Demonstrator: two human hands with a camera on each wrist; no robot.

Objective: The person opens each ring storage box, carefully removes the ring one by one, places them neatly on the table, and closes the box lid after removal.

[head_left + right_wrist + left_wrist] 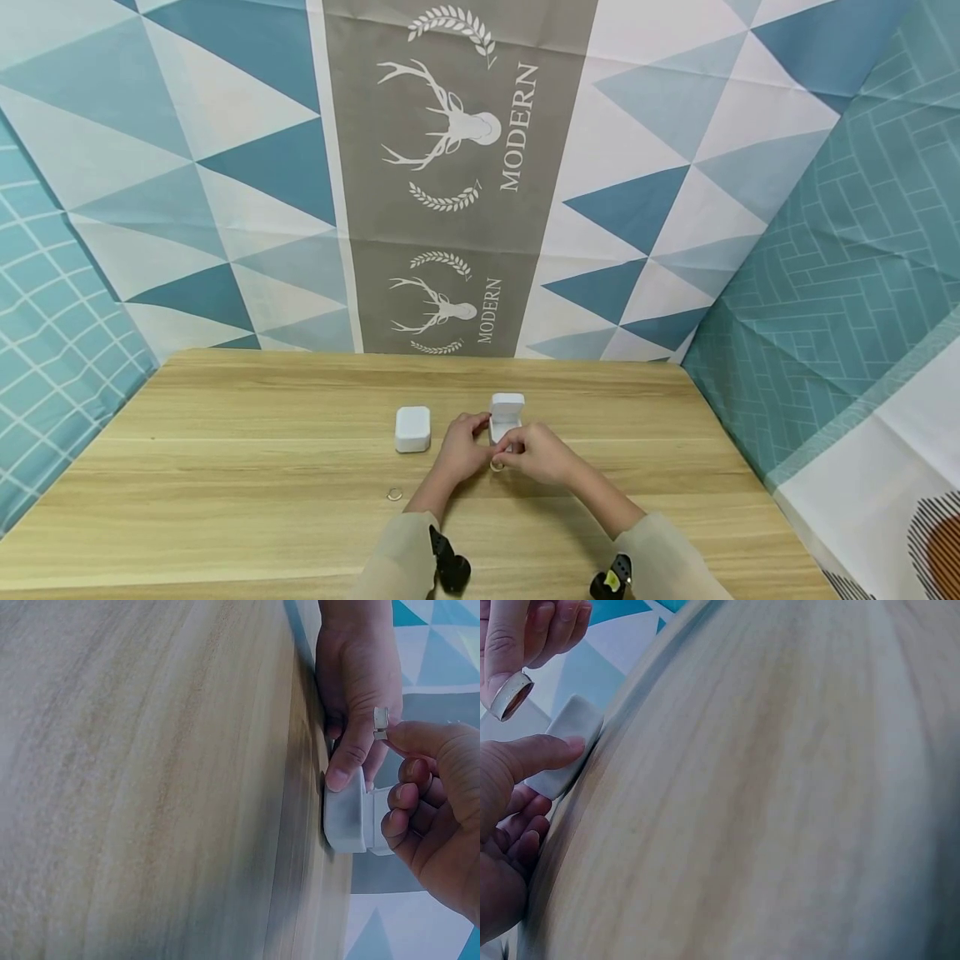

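A small white ring box (pixel 507 407) stands on the wooden table with its lid raised. My left hand (pixel 461 450) grips the box's base, the thumb on its near side, as the left wrist view shows at the box (pixel 576 720). Just over the box, my right hand (pixel 542 454) pinches a ring (pixel 512 696) between thumb and fingertip. In the right wrist view this ring (pixel 381 723) stands edge-on above the base (pixel 346 814). Part of the open box is hidden behind my right hand.
A second white box (pixel 412 429), its lid down, stands left of my left hand. Another ring (pixel 394 494) lies on the table (pixel 247 500) nearer to me. A patterned cloth (pixel 442 208) hangs behind the table's far edge.
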